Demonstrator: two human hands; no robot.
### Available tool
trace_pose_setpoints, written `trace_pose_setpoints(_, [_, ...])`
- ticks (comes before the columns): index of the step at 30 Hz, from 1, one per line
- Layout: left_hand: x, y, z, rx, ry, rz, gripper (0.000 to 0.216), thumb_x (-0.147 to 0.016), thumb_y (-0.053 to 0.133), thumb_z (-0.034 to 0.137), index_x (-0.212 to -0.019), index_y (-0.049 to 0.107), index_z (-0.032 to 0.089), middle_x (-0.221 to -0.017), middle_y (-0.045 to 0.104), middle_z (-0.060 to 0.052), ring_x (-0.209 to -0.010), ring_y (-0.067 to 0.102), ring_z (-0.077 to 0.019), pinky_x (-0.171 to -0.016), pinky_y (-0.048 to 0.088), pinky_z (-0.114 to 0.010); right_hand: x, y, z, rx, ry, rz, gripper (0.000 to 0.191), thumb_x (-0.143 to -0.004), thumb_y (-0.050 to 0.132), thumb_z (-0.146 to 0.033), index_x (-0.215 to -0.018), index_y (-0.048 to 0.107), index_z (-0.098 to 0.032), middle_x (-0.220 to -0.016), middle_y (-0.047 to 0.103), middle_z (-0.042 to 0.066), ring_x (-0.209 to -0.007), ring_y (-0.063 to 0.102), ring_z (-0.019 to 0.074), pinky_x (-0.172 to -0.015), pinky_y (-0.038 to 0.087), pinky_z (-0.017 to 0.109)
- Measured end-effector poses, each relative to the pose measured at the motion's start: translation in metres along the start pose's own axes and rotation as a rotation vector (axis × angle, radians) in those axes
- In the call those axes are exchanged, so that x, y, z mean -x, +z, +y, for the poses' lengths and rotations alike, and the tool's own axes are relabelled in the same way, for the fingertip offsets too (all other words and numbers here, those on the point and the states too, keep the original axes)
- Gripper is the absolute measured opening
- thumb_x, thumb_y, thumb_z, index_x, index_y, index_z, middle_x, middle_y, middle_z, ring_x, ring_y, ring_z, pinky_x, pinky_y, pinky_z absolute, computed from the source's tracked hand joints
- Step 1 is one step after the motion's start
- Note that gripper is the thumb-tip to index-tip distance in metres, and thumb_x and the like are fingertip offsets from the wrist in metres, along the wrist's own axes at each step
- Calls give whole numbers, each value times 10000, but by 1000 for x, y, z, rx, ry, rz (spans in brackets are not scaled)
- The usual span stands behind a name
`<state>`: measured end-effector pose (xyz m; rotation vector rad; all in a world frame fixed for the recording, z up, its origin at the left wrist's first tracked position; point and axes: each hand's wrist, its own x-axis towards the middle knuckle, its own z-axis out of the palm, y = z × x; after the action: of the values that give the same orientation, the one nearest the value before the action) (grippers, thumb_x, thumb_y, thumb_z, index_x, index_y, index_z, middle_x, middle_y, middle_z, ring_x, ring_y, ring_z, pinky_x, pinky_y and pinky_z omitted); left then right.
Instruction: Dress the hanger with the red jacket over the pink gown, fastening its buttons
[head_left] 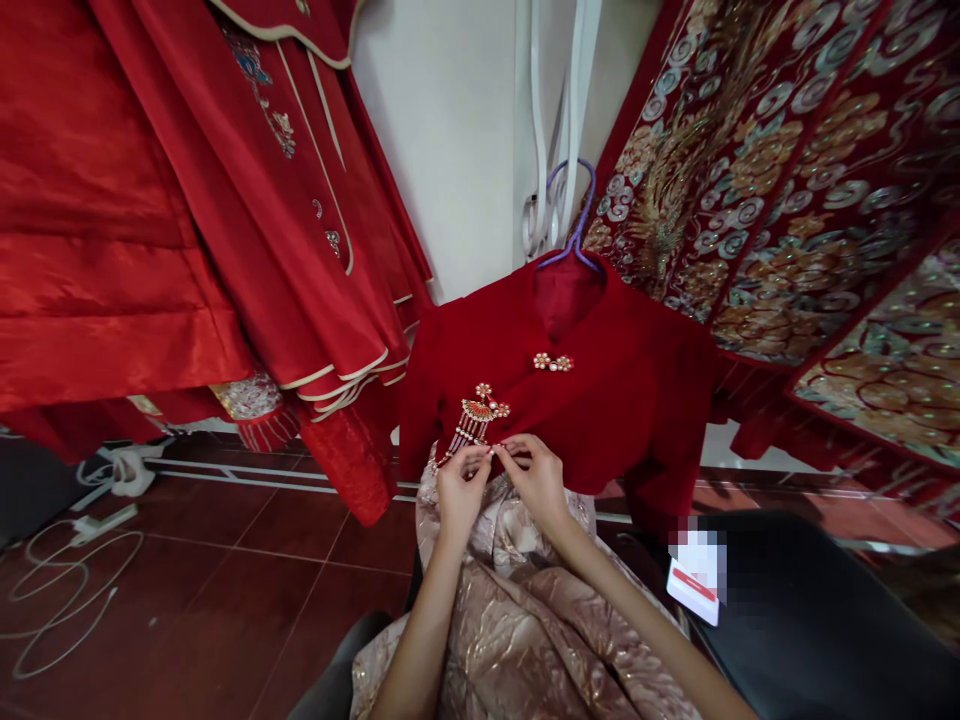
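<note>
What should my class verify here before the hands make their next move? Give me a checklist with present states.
1. Red jacket on its purple hanger: ok, the hanger runs into the collar.
2. Flower clasp below the collar: ok, its two halves appear joined.
3. Left hand and right hand together: ok, fingertips meet at a small pale piece.
4. That piece fastened: cannot tell, fingers hide most of it.
5. Fan-shaped ornament, tassels free of the left hand: cannot tell, they reach down close to it.
6. Phone away from the hands: ok, it lies to the right.
</note>
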<state>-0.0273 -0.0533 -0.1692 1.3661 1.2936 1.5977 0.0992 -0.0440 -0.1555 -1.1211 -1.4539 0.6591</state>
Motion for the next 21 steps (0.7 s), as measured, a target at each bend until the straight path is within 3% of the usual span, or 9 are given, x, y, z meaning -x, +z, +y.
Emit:
trace_pose_setpoints(4, [6,0,-1,-32,27,46,236,-775,629,190,-1009,652,163,-1010,700,-86,-865,674,-160,-792,543,-302,-1,-19,-8,7,53,-100,192,-857,567,-344,-926,670,-197,-900,723,57,-754,703,184,-683,592,305])
trace_pose_setpoints(10, [10,-3,-1,-68,78,193,158,-779,643,216,-929,627,173,-903,663,-42,-750,628,-125,-711,514,-249,2,-37,-22,56,108,-32,225,-870,539,-357,-957,677,-203,-825,715,49,-600,673,173,-553,554,278])
trace_pose_setpoints(16, [8,-7,12,-265,206,-4,204,-829,600,217,-1024,655,196,-965,628,-50,-838,618,-144,-744,516,-259,7,-28,-17,103,38,-67,190,-865,522,-295,-934,668,-195,-891,715,51,-731,676,173,-676,558,286])
trace_pose_setpoints(21, [3,-14,15,-487,256,-55,187,-857,584,232,-1022,671,220,-912,618,-23,-720,576,-120,-713,492,-256,9,-20,-7,48,32,-91,212,-826,555,-270,-995,635,-170,-912,697,67,-782,674,173,-674,573,280])
